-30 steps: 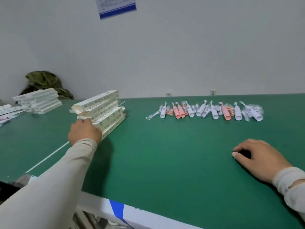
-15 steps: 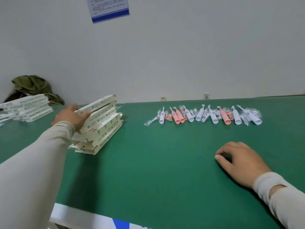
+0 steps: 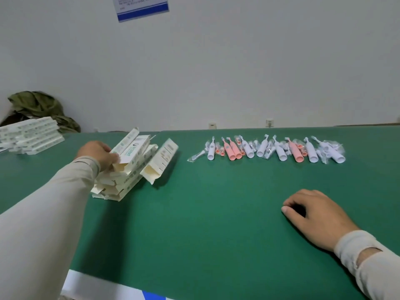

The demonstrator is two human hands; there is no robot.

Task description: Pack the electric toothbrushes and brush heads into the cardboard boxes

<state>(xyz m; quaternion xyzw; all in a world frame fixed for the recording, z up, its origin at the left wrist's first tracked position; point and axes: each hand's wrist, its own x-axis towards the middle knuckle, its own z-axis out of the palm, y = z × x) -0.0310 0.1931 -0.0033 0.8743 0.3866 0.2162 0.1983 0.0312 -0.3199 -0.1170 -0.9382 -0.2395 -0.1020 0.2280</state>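
Item: stack of flat cardboard boxes [image 3: 121,178], cream with green print, leaning and fanned, on the left part of the green table [image 3: 216,213]; open end flaps face the viewer. Top box [image 3: 129,151], printed face up, raised at an angle above the stack and gripped at its near end by the left hand [image 3: 97,153], fingers curled round the edge. One box [image 3: 160,162] lies tilted just beside the stack on its right, its near end open. Row of electric toothbrushes [image 3: 266,148], white and pink, along the far side of the table, to the right of the boxes and well apart from them, lying side by side with the thick ends toward the viewer. Brush heads [image 3: 195,155] in clear plastic wrap, mixed among the toothbrushes and at the row's left end; count not legible. Right hand [image 3: 316,215], resting on the table at near right, fingers curled under, holding nothing visible, well apart from the row. Both arms in pale long sleeves. Second stack of boxes [image 3: 32,136], far left on the table. Crumpled olive-green cloth [image 3: 41,107] behind that stack, against the wall. White wall [image 3: 238,61] with a blue-edged notice [image 3: 141,6] at top, text unreadable, and two wall sockets [image 3: 269,122] just above the table's far edge.
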